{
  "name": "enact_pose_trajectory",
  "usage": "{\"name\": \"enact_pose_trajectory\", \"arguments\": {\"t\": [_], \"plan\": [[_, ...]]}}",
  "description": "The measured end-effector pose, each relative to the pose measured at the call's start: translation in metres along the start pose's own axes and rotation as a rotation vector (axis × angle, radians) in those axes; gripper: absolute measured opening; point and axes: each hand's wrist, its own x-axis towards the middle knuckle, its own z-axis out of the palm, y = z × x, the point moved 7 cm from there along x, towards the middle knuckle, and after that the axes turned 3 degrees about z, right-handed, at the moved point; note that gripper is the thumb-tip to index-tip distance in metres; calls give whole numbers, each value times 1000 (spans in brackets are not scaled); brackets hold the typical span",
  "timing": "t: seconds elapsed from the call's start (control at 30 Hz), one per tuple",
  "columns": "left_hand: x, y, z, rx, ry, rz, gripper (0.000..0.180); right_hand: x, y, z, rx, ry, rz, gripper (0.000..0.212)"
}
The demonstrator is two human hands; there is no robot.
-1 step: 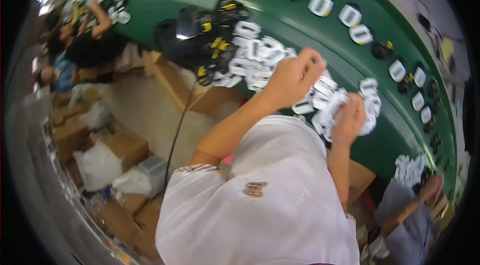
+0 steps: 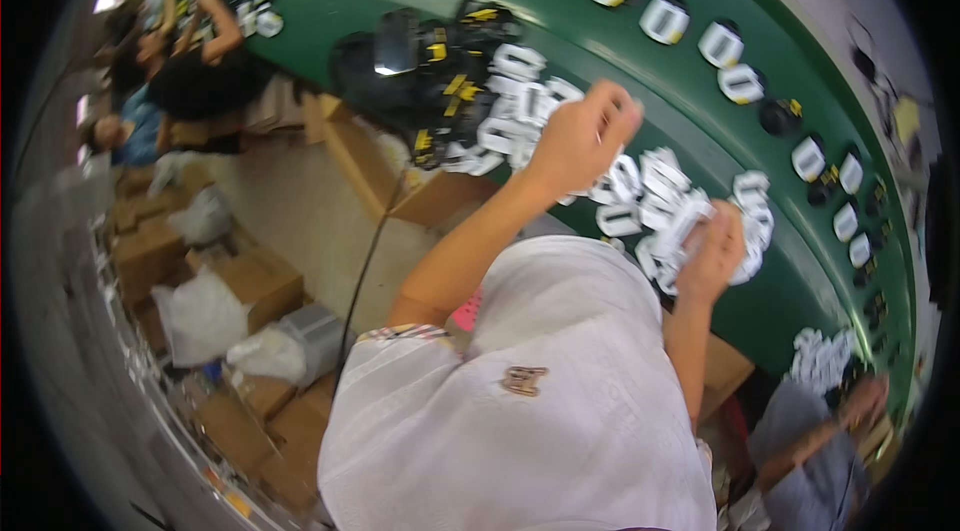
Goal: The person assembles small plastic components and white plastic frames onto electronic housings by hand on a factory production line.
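Observation:
My left hand (image 2: 585,139) hovers over a pile of white plastic pieces (image 2: 515,111) with long oval openings. Its fingers are curled together into a pinch; whatever lies between them is too small or hidden to make out. Lower and to the right, my right hand (image 2: 713,253) is closed on a white slotted piece (image 2: 680,223), partly covered by its fingers. More white pieces (image 2: 663,176) lie loose between the hands, and another heap (image 2: 752,193) sits just beyond the right hand. Black parts with yellow marks (image 2: 455,91) are piled left of the white ones.
A row of black-and-white units (image 2: 664,21) runs along the far side of the green table (image 2: 600,41). A dark glossy rectangular object (image 2: 397,43) rests on the black pile. Cardboard boxes (image 2: 262,286) and plastic bags stand at left. Other people work at far left and lower right (image 2: 812,446).
The view has shifted slightly, so the table sits farther right in it. Against the table, my left hand has moved a little left; my right hand stays by the same white pieces.

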Motion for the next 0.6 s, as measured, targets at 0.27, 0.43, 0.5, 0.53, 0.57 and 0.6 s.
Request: {"name": "enact_pose_trajectory", "arguments": {"t": [0.27,0.43,0.5,0.53,0.57,0.6], "plan": [[21,-183,-158,1067,403,-159,42,2,37,-5,-135,-345,280,8],[74,-200,-141,1132,33,-51,68,-7,35,23,-297,-598,253,9],[94,-207,-137,1167,-79,-90,68,-9,34,26,-296,-575,253,10],[104,-199,-136,1163,-83,-83,68,-8,34,26,-299,-566,253,10],[111,-199,-134,1154,-210,-212,63,-8,34,26,-302,-548,272,11],[112,-202,-135,1144,-335,-340,58,-9,34,27,-301,-531,289,12]]}}
